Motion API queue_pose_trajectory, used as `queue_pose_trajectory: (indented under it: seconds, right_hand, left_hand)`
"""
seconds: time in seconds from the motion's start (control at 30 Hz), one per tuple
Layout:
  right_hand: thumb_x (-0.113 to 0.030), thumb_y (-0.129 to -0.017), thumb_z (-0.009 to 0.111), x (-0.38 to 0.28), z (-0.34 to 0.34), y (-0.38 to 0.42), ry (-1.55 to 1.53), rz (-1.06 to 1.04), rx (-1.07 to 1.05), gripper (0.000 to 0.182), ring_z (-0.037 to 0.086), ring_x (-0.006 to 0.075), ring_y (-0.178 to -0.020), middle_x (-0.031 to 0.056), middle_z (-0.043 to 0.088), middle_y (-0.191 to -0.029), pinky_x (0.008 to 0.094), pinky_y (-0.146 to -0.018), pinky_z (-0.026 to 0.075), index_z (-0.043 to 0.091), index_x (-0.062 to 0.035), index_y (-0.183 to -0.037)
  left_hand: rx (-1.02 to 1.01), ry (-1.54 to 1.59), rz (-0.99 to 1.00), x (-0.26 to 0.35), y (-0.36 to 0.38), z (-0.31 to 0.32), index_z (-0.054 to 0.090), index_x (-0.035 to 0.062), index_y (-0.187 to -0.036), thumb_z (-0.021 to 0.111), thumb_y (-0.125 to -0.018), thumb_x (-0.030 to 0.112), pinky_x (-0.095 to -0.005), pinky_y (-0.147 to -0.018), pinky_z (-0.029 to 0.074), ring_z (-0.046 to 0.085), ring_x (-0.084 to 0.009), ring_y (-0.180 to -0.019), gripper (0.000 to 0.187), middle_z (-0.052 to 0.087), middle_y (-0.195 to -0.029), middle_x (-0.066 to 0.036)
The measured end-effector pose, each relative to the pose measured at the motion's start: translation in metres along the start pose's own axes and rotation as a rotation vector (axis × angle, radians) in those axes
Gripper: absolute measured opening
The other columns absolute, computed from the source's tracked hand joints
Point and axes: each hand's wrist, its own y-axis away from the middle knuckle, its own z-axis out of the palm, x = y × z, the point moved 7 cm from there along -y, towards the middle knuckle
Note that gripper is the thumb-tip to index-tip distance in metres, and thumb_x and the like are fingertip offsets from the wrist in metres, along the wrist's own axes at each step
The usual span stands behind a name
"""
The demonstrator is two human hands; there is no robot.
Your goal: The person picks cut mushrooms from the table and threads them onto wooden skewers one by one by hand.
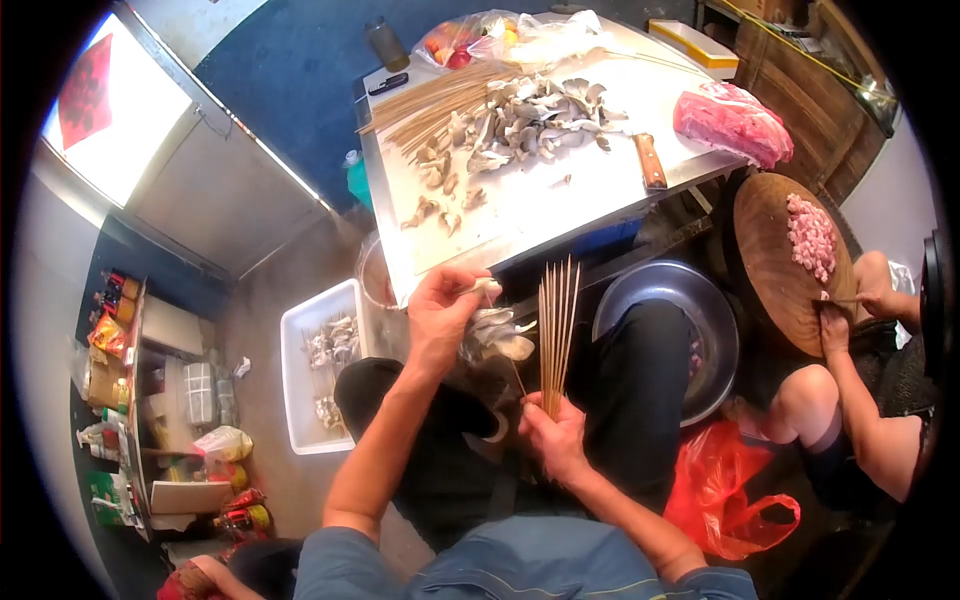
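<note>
My right hand is closed around a bundle of bamboo skewers, points up. One more skewer leans left from its fingertips and carries several grey-white oyster mushroom pieces. At the top of that skewer, my left hand pinches a mushroom piece. A pile of loose oyster mushrooms lies on the white table, with a spread of skewers beside it. To my left, a white tray on the floor holds threaded mushroom skewers.
A wooden-handled knife and a slab of raw meat lie on the table's right side. Another person's hands work at a round chopping board with diced meat. A metal basin and red plastic bag sit to my right.
</note>
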Motion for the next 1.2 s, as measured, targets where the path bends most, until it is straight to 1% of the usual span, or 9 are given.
queue_pose_trajectory:
  seconds: [0.3,0.37,0.47,0.53,0.73,0.83,0.97,1.1,1.2]
  right_hand:
    - [-0.013,-0.091,0.058,0.003,-0.001,-0.002,-0.030,-0.021,-0.003,0.015,0.048,0.0050,-0.055,0.0012,0.059,-0.070,0.0186,-0.050,0.037,0.058,-0.0031,-0.102]
    - [-0.012,-0.090,0.061,0.004,-0.002,-0.003,-0.052,-0.026,0.025,0.013,0.042,0.0035,-0.048,0.0031,0.060,-0.068,0.0170,-0.044,0.031,0.058,-0.0038,-0.100]
    - [-0.012,-0.090,0.061,0.006,-0.003,-0.004,-0.058,-0.016,0.017,0.013,0.041,0.0035,-0.047,0.0033,0.059,-0.067,0.0169,-0.044,0.031,0.058,-0.0036,-0.099]
    - [-0.012,-0.090,0.061,0.004,-0.003,-0.004,-0.062,-0.011,0.021,0.013,0.041,0.0035,-0.047,0.0034,0.059,-0.067,0.0169,-0.044,0.031,0.058,-0.0036,-0.099]
    - [-0.011,-0.090,0.061,0.009,-0.005,-0.005,-0.048,0.005,0.018,0.012,0.042,0.0039,-0.048,0.0032,0.059,-0.067,0.0168,-0.044,0.031,0.058,-0.0035,-0.099]
    - [-0.010,-0.090,0.060,0.012,-0.006,-0.004,-0.044,0.011,0.020,0.012,0.043,0.0040,-0.048,0.0030,0.059,-0.067,0.0168,-0.044,0.031,0.058,-0.0035,-0.099]
    - [-0.010,-0.090,0.060,0.012,-0.006,-0.001,-0.027,0.042,0.009,0.011,0.043,0.0041,-0.048,0.0026,0.059,-0.067,0.0168,-0.044,0.031,0.059,-0.0036,-0.099]
    - [-0.010,-0.090,0.059,0.011,-0.005,-0.005,-0.016,0.028,0.038,0.012,0.043,0.0037,-0.049,0.0021,0.059,-0.067,0.0172,-0.044,0.031,0.059,-0.0035,-0.100]
    - [-0.013,-0.092,0.057,0.005,-0.003,-0.008,0.043,-0.025,0.029,0.015,0.049,0.0043,-0.056,-0.0003,0.060,-0.069,0.0192,-0.050,0.038,0.060,-0.0029,-0.103]
  left_hand:
    - [0.033,0.055,0.055,0.002,0.003,0.003,0.055,-0.0004,-0.091,0.060,-0.085,-0.007,-0.0310,-0.081,0.055,0.066,-0.0213,-0.089,0.011,0.064,-0.105,-0.017]
    - [0.025,0.047,0.062,0.001,0.003,0.003,0.055,-0.0005,-0.091,0.060,-0.085,-0.007,-0.0312,-0.082,0.055,0.066,-0.0214,-0.089,0.011,0.064,-0.106,-0.017]
    - [0.000,0.042,0.087,0.002,0.004,0.005,0.056,-0.0010,-0.090,0.060,-0.085,-0.006,-0.0311,-0.081,0.055,0.066,-0.0213,-0.090,0.008,0.064,-0.106,-0.017]
    - [-0.018,0.042,0.049,0.004,0.005,0.007,0.058,-0.0020,-0.087,0.061,-0.085,-0.006,-0.0275,-0.077,0.052,0.064,-0.0165,-0.083,0.005,0.065,-0.100,-0.015]
    - [0.075,0.081,-0.131,-0.004,0.003,-0.003,0.061,-0.0014,-0.084,0.067,-0.084,0.004,-0.0258,-0.075,0.051,0.063,-0.0136,-0.077,0.007,0.069,-0.085,-0.012]
    - [0.046,-0.030,-0.197,-0.015,0.009,-0.007,0.060,-0.0006,-0.085,0.069,-0.085,0.006,-0.0287,-0.078,0.053,0.066,-0.0164,-0.080,0.011,0.068,-0.090,-0.014]
    - [0.034,-0.007,-0.219,-0.032,0.023,-0.009,0.061,0.0006,-0.085,0.069,-0.084,0.005,-0.0276,-0.078,0.052,0.065,-0.0158,-0.080,0.009,0.069,-0.092,-0.013]
    - [0.065,0.028,-0.219,-0.036,0.039,-0.005,0.062,0.0003,-0.084,0.071,-0.082,0.006,-0.0248,-0.075,0.050,0.061,-0.0108,-0.077,0.011,0.068,-0.086,-0.008]
    - [0.023,-0.037,-0.226,-0.049,0.058,0.007,0.063,-0.0003,-0.087,0.070,-0.083,0.005,-0.0231,-0.072,0.050,0.061,-0.0089,-0.077,0.010,0.067,-0.085,-0.006]
